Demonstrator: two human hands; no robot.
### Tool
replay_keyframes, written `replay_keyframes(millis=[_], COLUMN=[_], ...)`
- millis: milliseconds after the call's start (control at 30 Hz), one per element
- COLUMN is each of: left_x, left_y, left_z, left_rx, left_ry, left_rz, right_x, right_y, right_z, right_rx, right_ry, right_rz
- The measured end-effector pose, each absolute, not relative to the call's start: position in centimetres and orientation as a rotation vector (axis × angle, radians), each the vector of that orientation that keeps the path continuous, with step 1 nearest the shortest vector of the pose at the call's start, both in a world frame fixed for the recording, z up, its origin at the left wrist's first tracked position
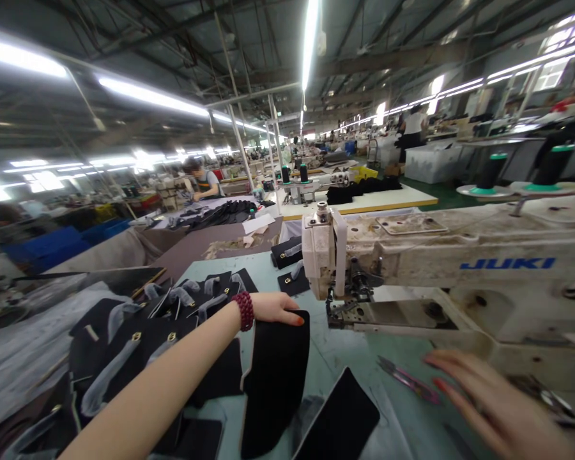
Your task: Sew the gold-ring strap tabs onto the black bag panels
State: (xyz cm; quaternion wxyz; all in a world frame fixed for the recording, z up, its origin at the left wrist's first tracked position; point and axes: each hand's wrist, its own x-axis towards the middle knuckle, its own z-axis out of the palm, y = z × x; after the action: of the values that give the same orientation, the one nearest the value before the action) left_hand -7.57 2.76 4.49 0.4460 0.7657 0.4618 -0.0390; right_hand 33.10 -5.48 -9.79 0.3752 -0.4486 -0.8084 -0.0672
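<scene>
Two hands are over the green table [323, 358], one on each side of it. The left hand [278, 309] grips a black panel [275, 383] at its upper end, thumb laid on the near face; the panel hangs down toward the viewer, just left of the sewing machine's [412, 255] head and clear of it. The right hand [493, 393] is blurred, but its fingers look spread and holding nothing, near the snips [409, 381]. Just right of the panel lies a smaller black piece [340, 415], and to the left a heap of black pieces with clasps [129, 348] and wrapped straps [110, 377].

To handle the panel well, a light pinch near the edge seems best, as a hard squeeze could crease it. A second hold at the lower end would keep it flat and its pale side edge straight. The metal clasps might scratch, so it is better kept off the heap. The snips' points should face away from the cloth, and fingers should stay clear of the needle area [334, 308].
</scene>
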Motion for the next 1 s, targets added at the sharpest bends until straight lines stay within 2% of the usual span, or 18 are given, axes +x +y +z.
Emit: replay_keyframes(millis=[167,300,500,667,767,1000], left_x=[-7.5,-7.4,-7.5,-7.6,-7.5,-7.5], left_y=[1.9,1.2,1.1,1.0,0.9,1.0], left_z=[4.0,3.2,2.3,2.4,2.7,3.1], left_rx=[1.887,1.865,1.800,1.795,1.801,1.784], left_ry=[1.163,1.163,1.152,1.147,1.153,1.144], left_rz=[-0.140,-0.117,-0.114,-0.120,-0.120,-0.134], right_x=[28.1,27.1,26.8,22.2,18.7,15.4], right_y=[-3.8,-2.9,-3.7,-6.0,-6.4,-4.7], right_z=[-15.7,-17.0,-13.7,-7.8,-5.5,-6.0], right_rx=[-1.125,-1.184,-1.215,-1.233,-1.227,-1.271], right_ry=[-2.182,-2.206,-2.189,-2.187,-2.268,-2.340], right_rz=[-0.396,-0.484,-0.376,0.066,0.141,0.257])
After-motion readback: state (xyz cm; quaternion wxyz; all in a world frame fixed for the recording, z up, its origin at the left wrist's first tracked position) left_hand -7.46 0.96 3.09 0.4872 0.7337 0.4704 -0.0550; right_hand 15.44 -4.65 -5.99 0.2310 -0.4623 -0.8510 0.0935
